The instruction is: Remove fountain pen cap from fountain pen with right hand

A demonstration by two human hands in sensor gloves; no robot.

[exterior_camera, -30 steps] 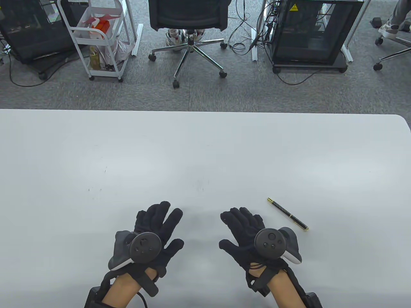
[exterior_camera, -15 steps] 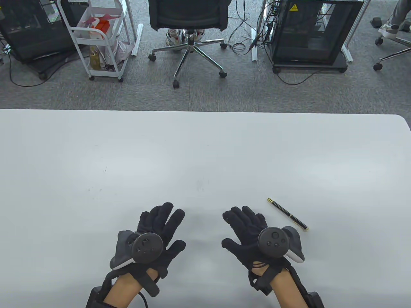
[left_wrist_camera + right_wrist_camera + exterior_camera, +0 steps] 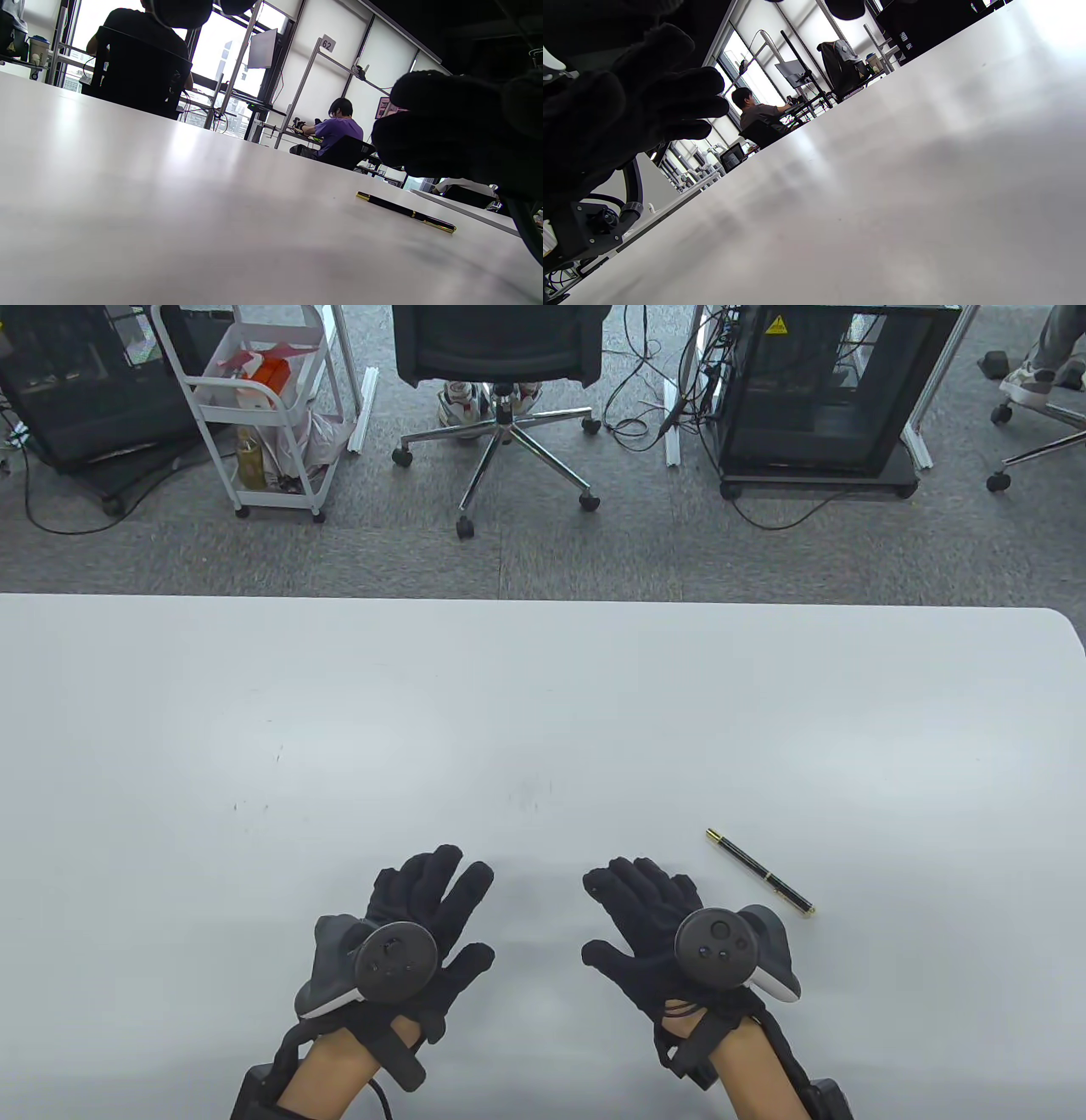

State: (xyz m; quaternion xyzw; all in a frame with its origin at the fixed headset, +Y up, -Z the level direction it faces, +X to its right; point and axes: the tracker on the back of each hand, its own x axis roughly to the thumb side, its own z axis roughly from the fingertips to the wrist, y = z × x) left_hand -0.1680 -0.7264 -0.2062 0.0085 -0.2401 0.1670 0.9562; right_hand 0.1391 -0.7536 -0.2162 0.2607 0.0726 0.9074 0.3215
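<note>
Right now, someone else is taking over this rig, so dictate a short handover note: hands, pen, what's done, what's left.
Left hand: open, flat over the table, holding nothing.
Right hand: open, empty, just left of the pen.
Fountain pen: lying diagonally on the table, capped, untouched.
Done: nothing yet.
Left: pick up the pen, steady the barrel, pull the cap off with the right hand.

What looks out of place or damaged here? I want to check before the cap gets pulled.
Nothing stands out. The fountain pen lies flat and capped on the table, diagonal, just beyond the right hand. Both it and the left hand are spread, holding nothing.
</note>
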